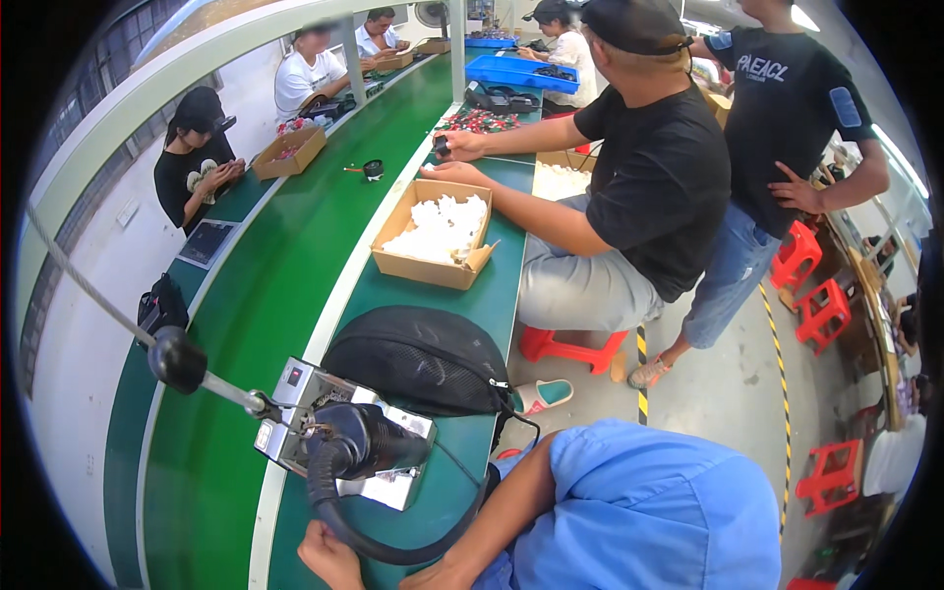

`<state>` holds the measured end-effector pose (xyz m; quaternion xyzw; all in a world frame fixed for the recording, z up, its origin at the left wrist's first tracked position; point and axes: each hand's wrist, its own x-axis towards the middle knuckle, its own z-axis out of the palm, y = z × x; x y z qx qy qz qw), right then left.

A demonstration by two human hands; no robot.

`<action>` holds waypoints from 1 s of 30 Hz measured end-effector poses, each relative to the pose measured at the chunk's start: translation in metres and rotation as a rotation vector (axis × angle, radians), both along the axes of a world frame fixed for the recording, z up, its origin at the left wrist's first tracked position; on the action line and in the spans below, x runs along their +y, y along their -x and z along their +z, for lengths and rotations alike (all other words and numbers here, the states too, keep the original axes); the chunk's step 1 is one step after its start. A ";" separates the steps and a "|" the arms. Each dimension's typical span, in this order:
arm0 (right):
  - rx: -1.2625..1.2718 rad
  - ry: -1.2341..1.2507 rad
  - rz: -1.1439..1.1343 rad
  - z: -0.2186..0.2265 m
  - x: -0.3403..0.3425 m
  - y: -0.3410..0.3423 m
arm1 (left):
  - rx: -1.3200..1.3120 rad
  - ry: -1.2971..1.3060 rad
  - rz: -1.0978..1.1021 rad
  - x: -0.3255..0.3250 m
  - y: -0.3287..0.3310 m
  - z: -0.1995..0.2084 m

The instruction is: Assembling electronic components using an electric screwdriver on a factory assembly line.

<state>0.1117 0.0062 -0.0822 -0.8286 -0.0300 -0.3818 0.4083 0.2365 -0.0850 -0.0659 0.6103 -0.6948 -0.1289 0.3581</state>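
Note:
At the lower edge, my left hand [330, 557] rests low over the green bench, its fingers curled in; what they hold, if anything, is hidden. My right hand [439, 574] is beside it, mostly cut off by the frame, so its fingers do not show. My right arm reaches down from a blue sleeve [629, 467]. Just beyond my hands, a thick black hose [326, 477] curves from a black cylindrical part [369, 438]. That part sits over a silver metal box [287, 433] on the bench.
A black bag [418, 354] lies beyond the box, then a carton [423, 270] of white pieces. A metal rod with a black knob [177, 359] slants in from the left. A green conveyor [285, 236] runs alongside. A seated co-worker [649, 177] holds a small black part [441, 147].

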 end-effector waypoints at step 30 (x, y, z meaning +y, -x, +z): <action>-0.005 -0.012 -0.008 0.007 -0.005 0.005 | -0.069 -0.060 0.026 0.001 0.008 0.018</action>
